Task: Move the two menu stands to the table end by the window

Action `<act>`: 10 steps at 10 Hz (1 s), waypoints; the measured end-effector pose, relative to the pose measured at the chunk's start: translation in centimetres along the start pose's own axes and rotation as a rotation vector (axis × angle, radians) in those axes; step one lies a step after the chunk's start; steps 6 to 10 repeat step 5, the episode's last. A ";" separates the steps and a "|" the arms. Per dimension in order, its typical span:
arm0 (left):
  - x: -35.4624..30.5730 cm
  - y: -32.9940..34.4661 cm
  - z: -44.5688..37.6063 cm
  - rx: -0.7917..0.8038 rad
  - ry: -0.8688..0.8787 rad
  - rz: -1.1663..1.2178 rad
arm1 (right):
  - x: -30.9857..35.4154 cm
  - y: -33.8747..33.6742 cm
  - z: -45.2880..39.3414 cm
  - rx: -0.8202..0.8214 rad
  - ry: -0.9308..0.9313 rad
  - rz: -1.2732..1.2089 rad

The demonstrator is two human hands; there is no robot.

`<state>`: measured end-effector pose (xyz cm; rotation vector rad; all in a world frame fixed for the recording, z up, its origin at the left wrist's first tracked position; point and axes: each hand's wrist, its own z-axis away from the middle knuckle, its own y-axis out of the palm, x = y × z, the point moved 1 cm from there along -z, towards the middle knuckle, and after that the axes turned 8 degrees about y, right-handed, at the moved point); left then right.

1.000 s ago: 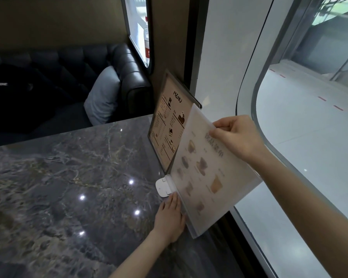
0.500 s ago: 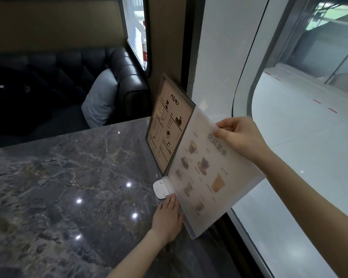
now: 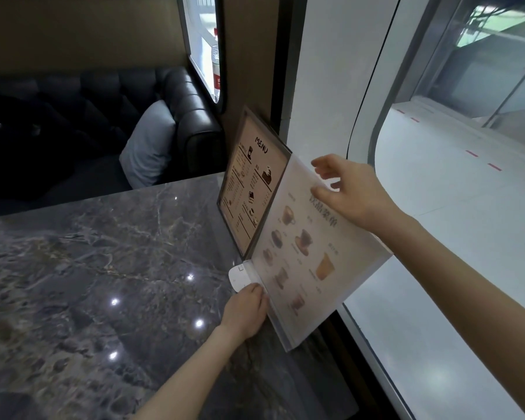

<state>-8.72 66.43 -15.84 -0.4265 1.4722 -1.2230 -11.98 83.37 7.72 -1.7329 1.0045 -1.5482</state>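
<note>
Since the earlier frame the right hand (image 3: 350,192) has let go of the top edge of the white menu stand (image 3: 308,256); its fingers now spread open, hovering just beside that edge. Nearest, the left hand (image 3: 246,310) lies flat on the marble table (image 3: 88,268), fingers together and pressed against the stand's white base (image 3: 240,277) and lower edge, gripping nothing. That stand sits at the window end, its long axis running along the table's edge, tilted back toward the glass. Touching its far side stands the brown menu stand (image 3: 252,183), upright against the wall. Both seem placed; the left hand is nearer for any last nudge. Beyond is a dark sofa (image 3: 191,116).
</note>
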 end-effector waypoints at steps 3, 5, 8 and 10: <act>2.9 -6.7 1.2 -0.175 -0.104 0.082 | 4.7 2.4 1.8 -0.087 -0.233 0.216; 9.8 -15.0 2.1 -0.330 -0.139 0.120 | 9.9 6.9 2.2 -0.004 -0.135 -0.149; 9.8 -15.0 2.1 -0.330 -0.139 0.120 | 9.9 6.9 2.2 -0.004 -0.135 -0.149; 9.8 -15.0 2.1 -0.330 -0.139 0.120 | 9.9 6.9 2.2 -0.004 -0.135 -0.149</act>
